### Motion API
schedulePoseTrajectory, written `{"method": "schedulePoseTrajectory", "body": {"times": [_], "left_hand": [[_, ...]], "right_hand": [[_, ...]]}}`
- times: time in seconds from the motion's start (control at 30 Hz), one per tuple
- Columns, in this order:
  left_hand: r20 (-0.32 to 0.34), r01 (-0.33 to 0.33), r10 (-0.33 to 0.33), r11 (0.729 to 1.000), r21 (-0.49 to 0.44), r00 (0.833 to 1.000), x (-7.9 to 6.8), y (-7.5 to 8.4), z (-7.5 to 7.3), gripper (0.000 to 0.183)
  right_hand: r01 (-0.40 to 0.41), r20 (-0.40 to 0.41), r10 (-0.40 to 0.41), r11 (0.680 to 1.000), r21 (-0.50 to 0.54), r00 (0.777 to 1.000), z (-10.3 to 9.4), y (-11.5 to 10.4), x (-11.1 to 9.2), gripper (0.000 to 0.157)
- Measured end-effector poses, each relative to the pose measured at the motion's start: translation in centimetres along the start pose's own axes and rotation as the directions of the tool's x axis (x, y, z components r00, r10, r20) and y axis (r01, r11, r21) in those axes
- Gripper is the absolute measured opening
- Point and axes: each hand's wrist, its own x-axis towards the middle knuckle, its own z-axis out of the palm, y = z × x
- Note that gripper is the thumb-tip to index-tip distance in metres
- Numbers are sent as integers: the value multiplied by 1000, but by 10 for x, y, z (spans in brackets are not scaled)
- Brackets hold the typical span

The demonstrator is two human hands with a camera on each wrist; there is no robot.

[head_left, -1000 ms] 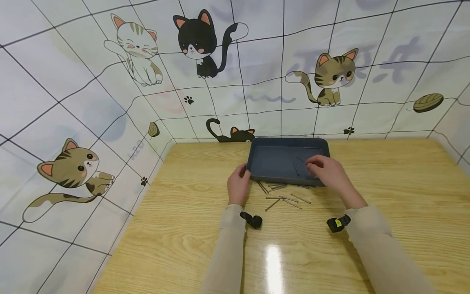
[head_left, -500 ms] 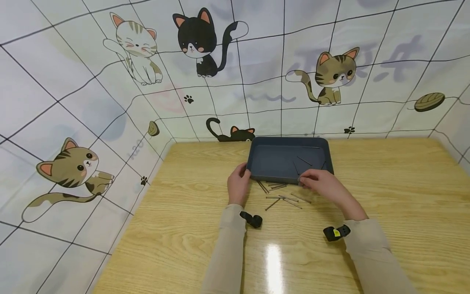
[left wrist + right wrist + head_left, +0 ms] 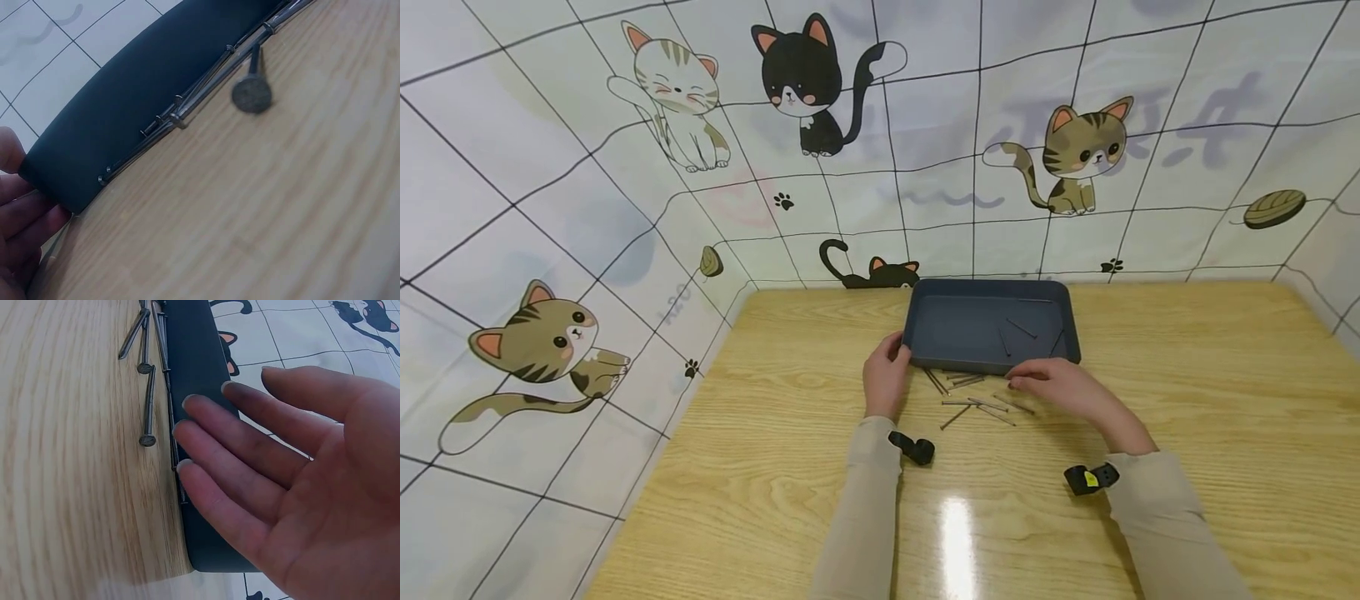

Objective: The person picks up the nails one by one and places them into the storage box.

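A dark blue-grey tray (image 3: 955, 325) stands by the back wall with several nails (image 3: 1021, 327) lying in its right half. My left hand (image 3: 886, 379) holds the tray's near left corner, thumb and fingers at its edge in the left wrist view. Along the tray's front side, more loose nails (image 3: 973, 405) lie scattered on the table. My right hand (image 3: 1071, 390) hovers by the tray's near right side, over the rightmost of them. With nothing in its grasp, it shows lightly bent, spread fingers (image 3: 231, 475) in the right wrist view.
The light wood table (image 3: 760, 467) meets a white gridded wall covering (image 3: 940, 183) printed with cats, right behind the tray. A dark wrist camera (image 3: 913, 448) sits on the left wrist, another wrist camera (image 3: 1090, 479) on the right.
My right hand has come back from over the tray's right part to the nails before its front edge. Nails it covered in the tray now show. The left hand stays at the corner.
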Motion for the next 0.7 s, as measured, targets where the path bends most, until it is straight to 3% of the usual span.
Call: {"method": "schedulePoseTrajectory", "body": {"times": [0.4,0.7], "left_hand": [[-1,3,-3,1000,-3,1000,-1,1,-2,32],[-5,-9,9,1000,17,1000,0,1,-2,32]], "right_hand": [[-16,-3,16,994,-104,1000,4,-4,-2,32],[-26,90,42,985,-171,995,12,-3,4,33]]}}
